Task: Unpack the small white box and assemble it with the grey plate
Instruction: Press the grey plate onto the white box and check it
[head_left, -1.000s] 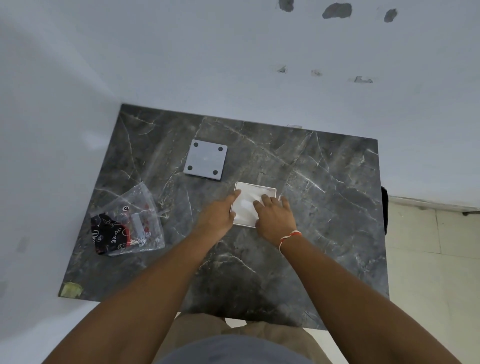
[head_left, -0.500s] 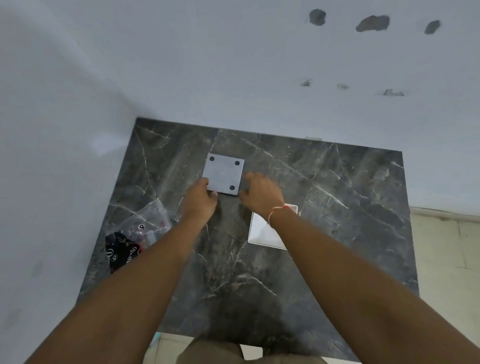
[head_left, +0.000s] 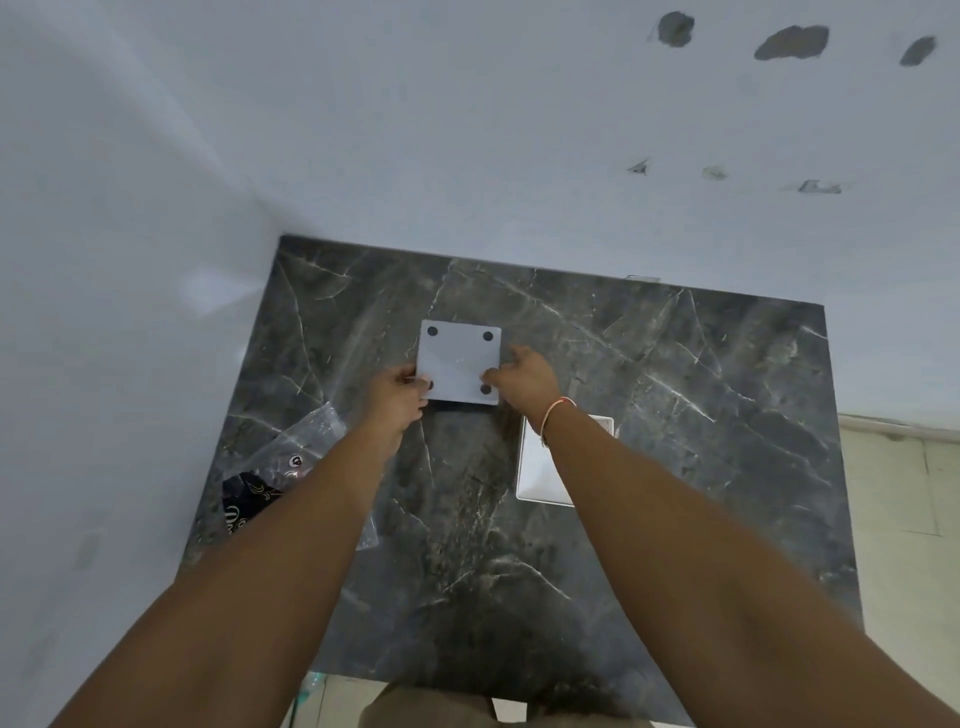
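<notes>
— Both hands have left the small white box (head_left: 540, 473) and gone up to the grey plate (head_left: 459, 362), right?

— Yes. A second ago they were pressed on the box; half a second ago they were just reaching the plate's near corners. Now the plate's near edge is raised off the dark marble table (head_left: 675, 467), with a dark strip of shadow under it.

— How is it gripped?

— The left hand (head_left: 397, 397) pinches the plate's near left corner, fingers curled around the edge. The right hand (head_left: 527, 382) closes on the near right corner, fingertips beside one of the four dark round spots that mark the plate's corners. Both hands are clamped on the plate.

— And the plate sits where?

— Toward the far middle of the table, tilted so its pale face is turned up to the camera. Whether its far edge touches the table, I cannot tell.

— Where is the box?

— Flat on the table, nearer than the plate and to its right, apart from it. The right forearm crosses over its left part, and a red-and-white thread band (head_left: 553, 415) circles that wrist.

— Anything else?

— A clear plastic bag (head_left: 306, 441) lies at the left side, partly under the left forearm, with a black printed item (head_left: 247, 499) inside. The table stands in a corner of pale walls (head_left: 467, 130).
</notes>
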